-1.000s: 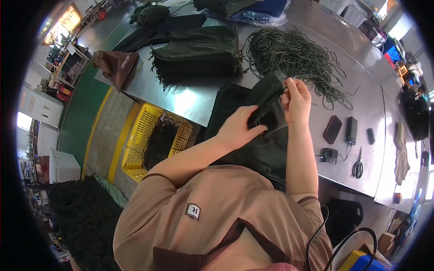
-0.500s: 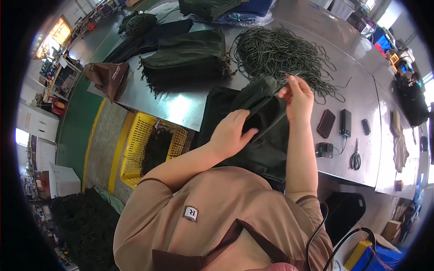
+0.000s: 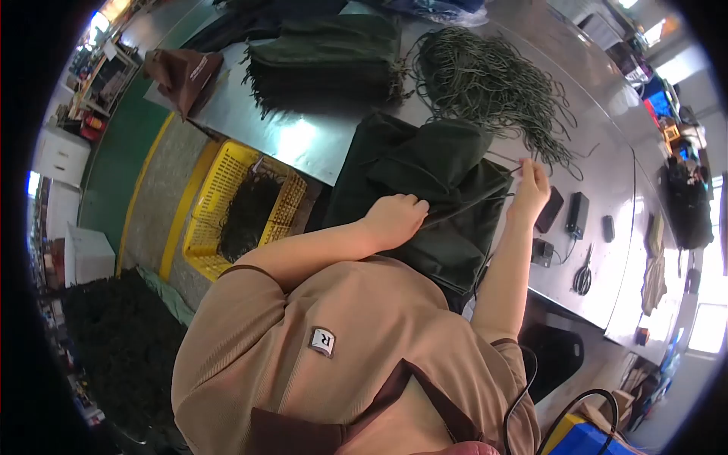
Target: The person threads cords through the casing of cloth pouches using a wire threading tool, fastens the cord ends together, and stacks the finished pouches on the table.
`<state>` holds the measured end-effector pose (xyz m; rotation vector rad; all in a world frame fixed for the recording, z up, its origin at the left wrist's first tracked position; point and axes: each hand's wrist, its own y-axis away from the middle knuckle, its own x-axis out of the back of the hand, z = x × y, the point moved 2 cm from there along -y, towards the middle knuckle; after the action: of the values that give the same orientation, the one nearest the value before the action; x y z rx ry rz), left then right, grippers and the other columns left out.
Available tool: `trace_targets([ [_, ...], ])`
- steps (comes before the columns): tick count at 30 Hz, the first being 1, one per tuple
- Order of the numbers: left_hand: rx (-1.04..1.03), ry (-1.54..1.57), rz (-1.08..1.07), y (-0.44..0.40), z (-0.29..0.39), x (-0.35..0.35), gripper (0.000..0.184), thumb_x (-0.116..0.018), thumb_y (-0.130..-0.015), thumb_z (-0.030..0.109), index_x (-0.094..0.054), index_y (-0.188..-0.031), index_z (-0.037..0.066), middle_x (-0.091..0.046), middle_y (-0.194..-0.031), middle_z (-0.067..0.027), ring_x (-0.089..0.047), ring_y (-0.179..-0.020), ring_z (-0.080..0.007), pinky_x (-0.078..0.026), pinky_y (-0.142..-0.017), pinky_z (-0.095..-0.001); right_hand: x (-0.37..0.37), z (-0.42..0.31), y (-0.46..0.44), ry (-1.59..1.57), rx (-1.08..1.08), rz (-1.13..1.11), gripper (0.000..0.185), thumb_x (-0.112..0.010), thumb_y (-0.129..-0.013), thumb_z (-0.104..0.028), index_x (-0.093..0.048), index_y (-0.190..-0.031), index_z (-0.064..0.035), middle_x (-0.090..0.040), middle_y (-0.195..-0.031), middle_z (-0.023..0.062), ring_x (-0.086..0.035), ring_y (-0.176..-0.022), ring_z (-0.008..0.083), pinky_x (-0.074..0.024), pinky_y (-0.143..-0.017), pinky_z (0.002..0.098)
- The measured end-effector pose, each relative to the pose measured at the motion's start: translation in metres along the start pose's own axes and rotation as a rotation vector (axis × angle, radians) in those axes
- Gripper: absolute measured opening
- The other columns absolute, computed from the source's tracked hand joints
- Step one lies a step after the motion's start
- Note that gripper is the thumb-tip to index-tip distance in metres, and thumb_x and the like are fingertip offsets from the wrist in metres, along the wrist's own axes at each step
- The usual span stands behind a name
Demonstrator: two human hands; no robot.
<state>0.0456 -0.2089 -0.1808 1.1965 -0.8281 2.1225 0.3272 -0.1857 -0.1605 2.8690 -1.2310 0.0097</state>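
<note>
Dark green fabric lies bunched on the metal table in front of my body. My left hand is closed on the fabric's near left part, its fingers curled. Farther right, my right hand pinches a thin green cord at the fabric's right corner; the cord runs off to the left above the fabric. A tangled heap of green cords lies just beyond the fabric. To its left sits a folded stack of green fabric with fringed edges.
A yellow basket with dark cords stands below the table's left edge. A brown cloth lies at the left corner. On the right are a phone, a black power bank, a small black box and scissors.
My right hand has moved right and nearer with the cord. The fabric between my hands has dropped and spread out over the table. My left hand's fingers have curled in. The view has shifted.
</note>
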Motion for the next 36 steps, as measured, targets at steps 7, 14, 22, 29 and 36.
trace_targets([
  [7, -0.02, -0.058, -0.017, 0.002, 0.013, -0.029, 0.009, -0.061, -0.087, 0.011, -0.063, -0.093, 0.005, -0.065, -0.083, -0.0115, -0.067, -0.075, -0.0274, -0.054, -0.063, -0.0382, -0.117, -0.031, 0.112, 0.531, 0.757, -0.814, 0.012, -0.07, -0.082, -0.007, -0.073, -0.092, -0.0008, -0.068, -0.118, 0.0166, -0.066, -0.104, 0.0342, -0.0542, -0.088, 0.0382],
  [14, -0.06, 0.353, 0.154, 0.026, 0.002, 0.006, 0.008, -0.062, -0.086, 0.01, -0.067, -0.085, 0.004, -0.069, -0.081, -0.014, -0.067, -0.074, -0.0343, -0.054, -0.066, -0.0438, -0.137, 0.084, 0.088, 0.62, 0.556, -0.809, 0.01, -0.066, -0.084, -0.012, -0.072, -0.085, -0.0036, -0.065, -0.105, 0.0169, -0.065, -0.092, 0.0377, -0.0543, -0.082, 0.0436],
  [22, 0.335, 0.644, 0.003, 0.026, -0.027, 0.03, 0.016, -0.066, -0.092, 0.015, -0.068, -0.091, 0.0, -0.069, -0.083, -0.0145, -0.066, -0.069, -0.0265, -0.051, -0.063, -0.0352, -0.145, 0.094, 0.105, 0.738, 0.476, -0.788, 0.013, -0.065, -0.089, -0.015, -0.069, -0.095, -0.0046, -0.067, -0.089, 0.0174, -0.068, -0.081, 0.0316, -0.055, -0.072, 0.0404],
  [29, 0.913, 1.526, 0.064, -0.003, -0.048, 0.022, 0.027, -0.054, -0.103, 0.029, -0.068, -0.109, 0.006, -0.068, -0.094, -0.0001, -0.059, -0.076, -0.0084, -0.047, -0.063, -0.0242, -0.108, 0.009, 0.106, 0.039, -0.128, -0.721, 0.011, -0.062, -0.097, -0.008, -0.069, -0.098, 0.0006, -0.07, -0.087, 0.0045, -0.064, -0.083, 0.0104, -0.0489, -0.076, 0.0238],
  [36, 0.887, 2.002, 0.227, -0.039, -0.059, 0.023, 0.02, -0.056, -0.101, 0.024, -0.068, -0.106, 0.009, -0.066, -0.094, -0.0012, -0.052, -0.072, -0.0078, -0.043, -0.063, -0.0246, -0.085, 0.001, 0.12, 0.015, -0.154, -0.727, 0.013, -0.061, -0.099, -0.012, -0.069, -0.099, -0.0017, -0.069, -0.084, -0.0005, -0.046, -0.065, 0.0014, -0.0357, -0.058, 0.0185],
])
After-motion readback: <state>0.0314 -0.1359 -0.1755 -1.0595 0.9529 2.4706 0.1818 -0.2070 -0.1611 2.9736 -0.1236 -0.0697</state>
